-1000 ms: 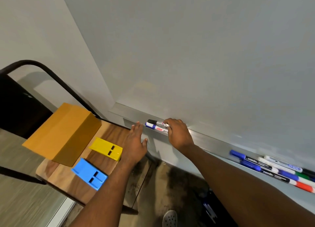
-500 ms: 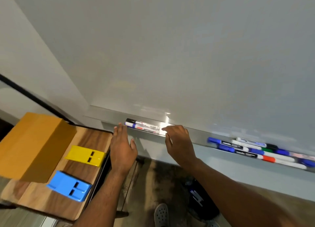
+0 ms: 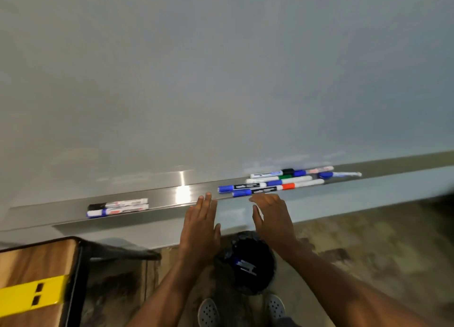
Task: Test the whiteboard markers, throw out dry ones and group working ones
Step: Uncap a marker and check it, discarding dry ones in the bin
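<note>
With both hands empty, the right hand (image 3: 272, 216) with loose fingers risks nudging the crowded marker pile (image 3: 277, 183) off the tray (image 3: 162, 203) into the bin (image 3: 248, 262).

A metal tray (image 3: 61, 214) under the whiteboard carries two markers (image 3: 118, 207) at its left and a bunch of markers (image 3: 277, 181) further right; a wooden table (image 3: 36, 260) holds a yellow block (image 3: 29, 297)

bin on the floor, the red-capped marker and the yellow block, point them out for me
bin (image 3: 264, 281), head view, on its black liner near the right rim
red-capped marker (image 3: 288, 186), head view, on the red cap
yellow block (image 3: 17, 299), head view, on its top face
</note>
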`<action>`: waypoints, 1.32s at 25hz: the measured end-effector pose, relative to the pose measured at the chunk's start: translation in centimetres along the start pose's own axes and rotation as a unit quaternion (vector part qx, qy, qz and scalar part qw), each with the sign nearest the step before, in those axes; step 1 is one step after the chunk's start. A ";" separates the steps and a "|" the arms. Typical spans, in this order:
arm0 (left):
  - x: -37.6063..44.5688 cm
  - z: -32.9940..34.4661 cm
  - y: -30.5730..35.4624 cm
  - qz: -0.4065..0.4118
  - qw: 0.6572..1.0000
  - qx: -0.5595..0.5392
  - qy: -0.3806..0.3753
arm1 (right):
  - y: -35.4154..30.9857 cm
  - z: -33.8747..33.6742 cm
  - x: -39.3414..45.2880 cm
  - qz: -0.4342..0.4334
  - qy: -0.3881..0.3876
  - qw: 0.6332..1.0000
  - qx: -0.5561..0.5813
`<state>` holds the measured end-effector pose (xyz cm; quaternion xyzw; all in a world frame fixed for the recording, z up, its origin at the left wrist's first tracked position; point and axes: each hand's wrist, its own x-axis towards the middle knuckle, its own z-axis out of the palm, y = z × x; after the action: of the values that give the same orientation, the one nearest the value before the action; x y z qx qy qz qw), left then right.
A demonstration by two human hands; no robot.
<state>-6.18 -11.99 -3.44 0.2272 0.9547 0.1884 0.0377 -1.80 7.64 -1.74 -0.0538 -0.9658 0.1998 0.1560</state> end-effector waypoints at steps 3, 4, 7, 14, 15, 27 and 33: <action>0.9 0.6 1.4 -0.001 1.000 0.002 -0.013 | 3.9 -2.1 0.2 0.039 0.028 0.998 -0.026; 1.1 0.7 1.8 -0.003 1.000 0.002 -0.011 | 5.2 -2.6 0.2 0.041 0.047 0.997 -0.035; 1.3 1.3 2.9 -0.027 0.999 0.024 -0.026 | 10.1 -4.1 0.3 0.003 0.114 0.989 -0.096; 1.8 0.6 4.5 -0.067 0.993 0.087 -0.048 | 21.7 -10.9 4.5 0.204 -0.006 0.955 -0.215; 1.6 0.6 4.7 -0.078 0.991 0.096 -0.052 | 23.0 -11.4 5.1 0.206 -0.037 0.949 -0.236; 1.5 0.7 6.3 -0.176 0.970 0.108 -0.125 | 28.1 -14.2 7.1 0.066 -0.150 0.937 -0.308; 0.5 2.3 11.3 -0.198 0.980 0.028 -0.018 | 28.4 -16.9 4.2 0.151 -0.029 0.985 -0.077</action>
<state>-1.53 -1.60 -1.31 0.0384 0.9849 0.1459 0.0850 0.84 40.56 2.71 -0.2052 -0.9632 0.1473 0.0916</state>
